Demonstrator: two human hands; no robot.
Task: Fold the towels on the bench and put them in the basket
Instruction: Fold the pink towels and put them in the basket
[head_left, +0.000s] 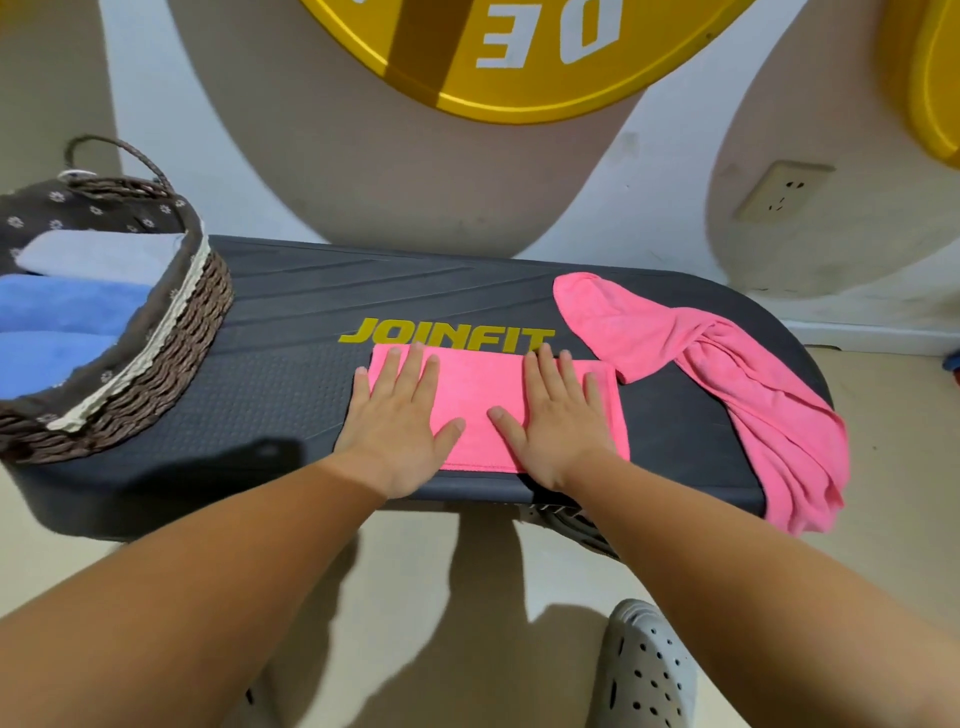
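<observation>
Two pink towels are counted on the counter (291, 374): one folded towel (483, 400) by the front edge and one crumpled towel (737, 384) at the right end. One basket (171, 338) is counted at the left end, and three towels in it: one pale towel (98, 254), one blue towel (67, 306) and a second blue towel (41, 361).

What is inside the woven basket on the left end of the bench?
The basket holds a pale grey-blue folded towel and blue folded towels, on a dark flowered liner. Anything beneath them is covered.
</observation>
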